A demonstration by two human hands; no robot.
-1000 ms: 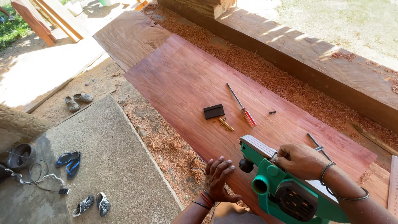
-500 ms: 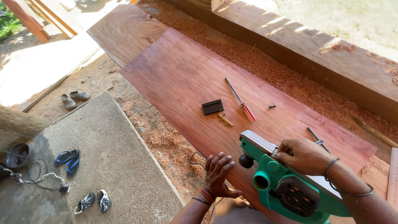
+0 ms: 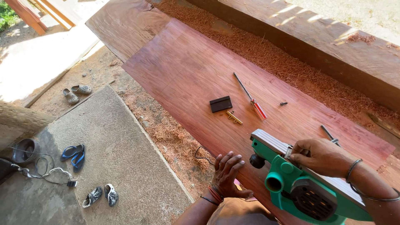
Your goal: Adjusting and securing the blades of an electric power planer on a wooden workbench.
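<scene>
A green electric planer lies turned on its side on a long reddish wooden plank. My right hand rests on the planer's grey base plate, fingertips pinched at its edge. My left hand lies flat, fingers spread, on the plank's near edge just left of the planer and holds nothing. On the plank beyond lie a red-handled screwdriver, a small black block, a small brass piece, a screw and a metal tool behind my right hand.
Wood shavings line the plank's far side below a heavy timber beam. More shavings lie on the ground at left beside a concrete slab. Sandals, shoes, grey clogs and a cable sit there.
The view has tilted down and shifted slightly. My right hand stays on the planer's base and my left hand stays on the plank's edge; neither object moved noticeably.
</scene>
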